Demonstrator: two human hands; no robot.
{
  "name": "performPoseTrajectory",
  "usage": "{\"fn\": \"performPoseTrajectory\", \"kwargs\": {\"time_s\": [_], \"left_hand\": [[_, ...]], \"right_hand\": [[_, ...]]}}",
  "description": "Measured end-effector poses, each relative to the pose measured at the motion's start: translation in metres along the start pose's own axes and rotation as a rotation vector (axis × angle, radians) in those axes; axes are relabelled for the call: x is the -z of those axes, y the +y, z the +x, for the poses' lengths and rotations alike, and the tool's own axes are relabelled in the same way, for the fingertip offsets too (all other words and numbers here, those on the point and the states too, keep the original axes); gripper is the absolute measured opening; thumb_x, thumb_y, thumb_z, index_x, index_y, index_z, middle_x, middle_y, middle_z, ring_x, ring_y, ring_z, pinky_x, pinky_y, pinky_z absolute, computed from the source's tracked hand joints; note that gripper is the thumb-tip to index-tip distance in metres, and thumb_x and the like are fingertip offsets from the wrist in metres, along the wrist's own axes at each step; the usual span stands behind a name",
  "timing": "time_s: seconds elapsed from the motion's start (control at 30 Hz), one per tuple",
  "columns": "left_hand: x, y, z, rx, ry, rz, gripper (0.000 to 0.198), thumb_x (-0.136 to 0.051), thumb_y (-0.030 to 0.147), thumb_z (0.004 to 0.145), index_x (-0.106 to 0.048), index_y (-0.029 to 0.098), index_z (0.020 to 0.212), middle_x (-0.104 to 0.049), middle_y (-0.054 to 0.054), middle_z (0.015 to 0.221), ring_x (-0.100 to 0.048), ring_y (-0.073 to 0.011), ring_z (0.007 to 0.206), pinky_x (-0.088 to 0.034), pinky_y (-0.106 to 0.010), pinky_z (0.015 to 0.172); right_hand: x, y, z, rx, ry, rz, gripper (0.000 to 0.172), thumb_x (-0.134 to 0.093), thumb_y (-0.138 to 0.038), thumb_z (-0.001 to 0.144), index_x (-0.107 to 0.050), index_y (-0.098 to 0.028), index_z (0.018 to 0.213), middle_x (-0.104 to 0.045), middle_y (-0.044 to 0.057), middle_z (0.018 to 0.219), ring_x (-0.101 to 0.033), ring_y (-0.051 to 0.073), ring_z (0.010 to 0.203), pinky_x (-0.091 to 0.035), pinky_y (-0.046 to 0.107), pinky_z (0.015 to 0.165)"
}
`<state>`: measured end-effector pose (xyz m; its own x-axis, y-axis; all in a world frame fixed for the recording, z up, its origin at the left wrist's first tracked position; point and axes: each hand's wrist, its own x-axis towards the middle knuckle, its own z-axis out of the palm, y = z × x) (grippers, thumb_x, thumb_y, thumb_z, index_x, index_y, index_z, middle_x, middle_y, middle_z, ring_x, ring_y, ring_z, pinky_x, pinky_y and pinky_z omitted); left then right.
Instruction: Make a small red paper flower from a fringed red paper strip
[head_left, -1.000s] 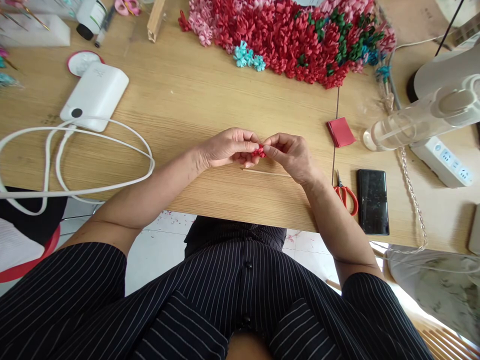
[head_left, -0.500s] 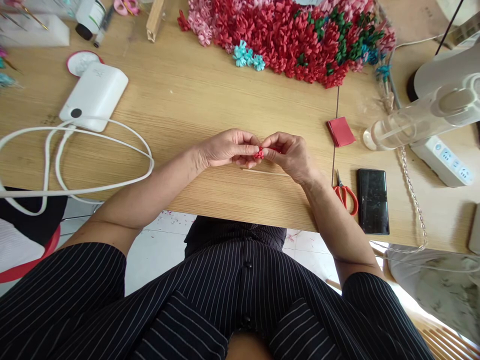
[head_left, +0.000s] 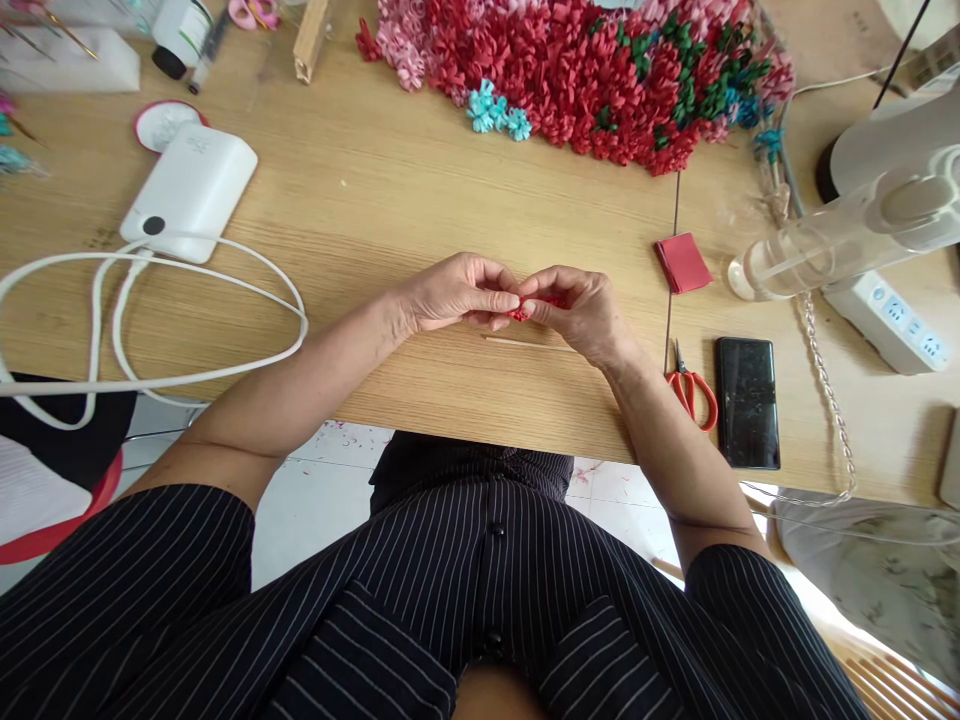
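Hands: left hand and right hand pressed together, fingertips pinching | Held: small red paper piece, probably folded, mostly hidden, gripped closely for fine control | Near: thin wooden stick lay within reach on the worktop

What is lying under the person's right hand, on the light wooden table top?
A thin pale wooden stick lies there, one end passing below the right hand. Whatever is directly under the palm is hidden by the hand.

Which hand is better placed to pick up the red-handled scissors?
Probably the right hand: the red-handled scissors lie on its side, while the left hand is farther off. Both pinch the red paper piece.
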<state>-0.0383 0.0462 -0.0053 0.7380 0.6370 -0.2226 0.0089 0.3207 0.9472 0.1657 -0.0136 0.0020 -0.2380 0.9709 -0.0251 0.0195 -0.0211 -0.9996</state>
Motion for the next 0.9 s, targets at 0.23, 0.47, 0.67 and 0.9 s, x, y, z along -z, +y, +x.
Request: {"fn": "performPoseTrajectory", "kwargs": {"time_s": [0.23, 0.47, 0.67, 0.9], "left_hand": [[-0.0020, 0.0050, -0.0008, 0.050, -0.021, -0.063, 0.035, -0.101, 0.033, 0.067, -0.075, 0.013, 0.079, -0.073, -0.005, 0.073, -0.060, -0.0070, 0.055, -0.036, -0.018, 0.046], [-0.0028, 0.0064, -0.0009, 0.040, -0.007, -0.019, 0.032, -0.097, 0.033, 0.075, -0.073, 0.013, 0.077, -0.068, -0.003, 0.064, -0.059, -0.0074, 0.053, -0.033, -0.018, 0.045], [-0.0035, 0.0064, -0.0006, 0.032, 0.021, -0.033, 0.028, -0.091, 0.032, 0.081, -0.071, 0.013, 0.078, -0.068, -0.003, 0.064, -0.061, -0.0085, 0.055, -0.034, -0.018, 0.046], [-0.0024, 0.0056, -0.0008, 0.024, 0.063, 0.015, 0.031, -0.086, 0.039, 0.087, -0.071, 0.013, 0.079, -0.068, -0.003, 0.066, -0.064, -0.0103, 0.057, -0.040, -0.021, 0.051]], "right_hand": [[-0.0008, 0.0021, -0.0001, 0.010, -0.009, 0.005, 0.054, -0.095, -0.066, 0.062, -0.075, -0.020, 0.082, -0.075, 0.003, 0.078, -0.073, 0.016, 0.077, -0.063, 0.034, 0.078], [0.0005, -0.0009, -0.0002, 0.017, 0.016, -0.086, 0.057, -0.093, -0.068, 0.063, -0.073, -0.018, 0.078, -0.073, 0.002, 0.073, -0.066, 0.013, 0.069, -0.056, 0.028, 0.066], [0.0009, -0.0040, -0.0001, 0.034, 0.047, -0.178, 0.057, -0.088, -0.072, 0.069, -0.073, -0.017, 0.079, -0.073, 0.003, 0.076, -0.058, 0.011, 0.067, -0.047, 0.026, 0.062], [0.0019, -0.0048, -0.0005, 0.017, 0.077, -0.218, 0.058, -0.083, -0.075, 0.073, -0.073, -0.018, 0.081, -0.071, 0.001, 0.074, -0.053, 0.009, 0.065, -0.040, 0.025, 0.057]]}}
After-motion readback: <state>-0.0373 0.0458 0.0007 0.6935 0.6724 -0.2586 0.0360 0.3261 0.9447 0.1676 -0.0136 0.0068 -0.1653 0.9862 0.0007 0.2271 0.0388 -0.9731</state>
